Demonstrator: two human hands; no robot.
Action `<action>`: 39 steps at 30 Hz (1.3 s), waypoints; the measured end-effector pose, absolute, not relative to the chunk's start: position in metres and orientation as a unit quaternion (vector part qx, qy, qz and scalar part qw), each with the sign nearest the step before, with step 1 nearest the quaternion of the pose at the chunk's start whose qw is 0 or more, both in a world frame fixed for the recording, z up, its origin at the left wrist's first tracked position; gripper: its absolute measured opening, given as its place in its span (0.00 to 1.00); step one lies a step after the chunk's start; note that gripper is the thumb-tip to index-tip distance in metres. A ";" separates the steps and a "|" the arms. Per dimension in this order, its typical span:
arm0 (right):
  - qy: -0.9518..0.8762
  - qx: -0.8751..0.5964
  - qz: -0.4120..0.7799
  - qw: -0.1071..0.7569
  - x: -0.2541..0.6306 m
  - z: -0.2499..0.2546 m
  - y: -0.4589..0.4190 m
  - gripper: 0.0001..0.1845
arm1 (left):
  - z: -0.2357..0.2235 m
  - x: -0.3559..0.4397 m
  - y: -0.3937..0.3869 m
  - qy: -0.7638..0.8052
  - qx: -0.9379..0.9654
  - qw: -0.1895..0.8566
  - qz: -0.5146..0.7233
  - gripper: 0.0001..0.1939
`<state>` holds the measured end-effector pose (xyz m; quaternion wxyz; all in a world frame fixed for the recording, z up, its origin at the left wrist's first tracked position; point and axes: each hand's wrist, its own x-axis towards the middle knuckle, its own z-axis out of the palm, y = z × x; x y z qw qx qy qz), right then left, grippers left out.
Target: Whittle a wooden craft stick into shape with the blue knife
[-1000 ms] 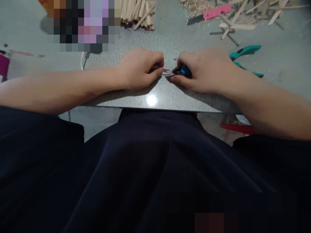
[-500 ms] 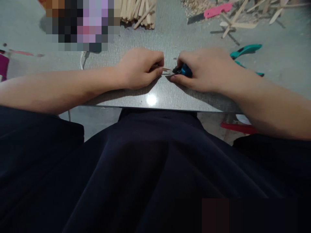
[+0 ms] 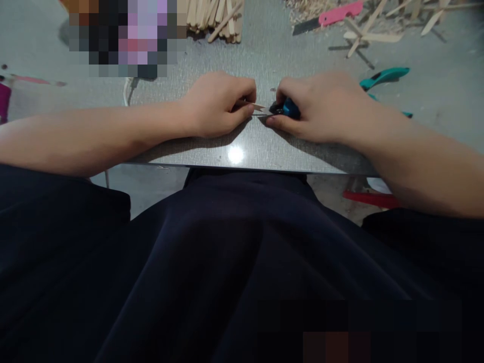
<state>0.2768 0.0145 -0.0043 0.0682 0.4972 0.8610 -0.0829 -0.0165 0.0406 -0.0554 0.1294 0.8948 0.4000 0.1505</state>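
The left hand (image 3: pixel 221 104) pinches a slim wooden stick (image 3: pixel 257 107) between thumb and forefinger, just left of the blue-handled knife (image 3: pixel 291 108), its tip at the blade. The right hand (image 3: pixel 323 106) grips that knife. Teal-handled pliers (image 3: pixel 391 74) lie right of the knife; piled craft sticks (image 3: pixel 215 19), beyond it leftward.

Legibility check | Texts: none readable | Labels: none readable | Brands: none readable | Numbers: none readable | Signs: none readable | Blue tool (image 3: pixel 291 108), pink-handled blade (image 3: pixel 340 14), teal-handled tool (image 3: pixel 389 75): no lettering can be made out on visible surfaces | Pixelated patch (image 3: pixel 130 35), upper left: any marking obscured
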 end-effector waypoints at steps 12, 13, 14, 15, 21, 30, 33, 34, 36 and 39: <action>0.862 0.497 -0.085 0.055 0.278 -0.004 0.012 0.43 | -0.037 -0.010 0.029 0.420 0.890 0.139 0.110 0.18; 0.861 0.498 -0.086 0.053 0.279 -0.005 0.013 0.43 | -0.036 -0.010 0.028 0.421 0.890 0.139 0.107 0.18; 0.861 0.498 -0.089 0.053 0.279 -0.005 0.013 0.43 | -0.036 -0.010 0.027 0.421 0.890 0.137 0.107 0.18; 0.861 0.497 -0.091 0.051 0.279 -0.005 0.013 0.43 | -0.035 -0.010 0.027 0.421 0.891 0.134 0.107 0.19; 0.864 0.491 -0.099 0.044 0.281 -0.005 0.014 0.43 | -0.038 -0.009 0.029 0.424 0.890 0.131 0.103 0.23; 0.859 0.499 -0.102 0.042 0.282 -0.005 0.013 0.41 | -0.038 -0.009 0.029 0.416 0.893 0.135 0.107 0.21; 0.861 0.497 -0.101 0.044 0.283 -0.005 0.014 0.41 | -0.038 -0.010 0.029 0.410 0.895 0.136 0.112 0.20; 0.863 0.494 -0.096 0.048 0.283 -0.005 0.014 0.42 | -0.038 -0.010 0.030 0.410 0.896 0.134 0.108 0.21; 0.866 0.490 -0.086 0.059 0.283 -0.004 0.015 0.42 | -0.037 -0.010 0.030 0.416 0.895 0.129 0.099 0.21; 0.871 0.480 -0.081 0.069 0.283 -0.004 0.016 0.43 | -0.037 -0.009 0.030 0.424 0.891 0.132 0.092 0.21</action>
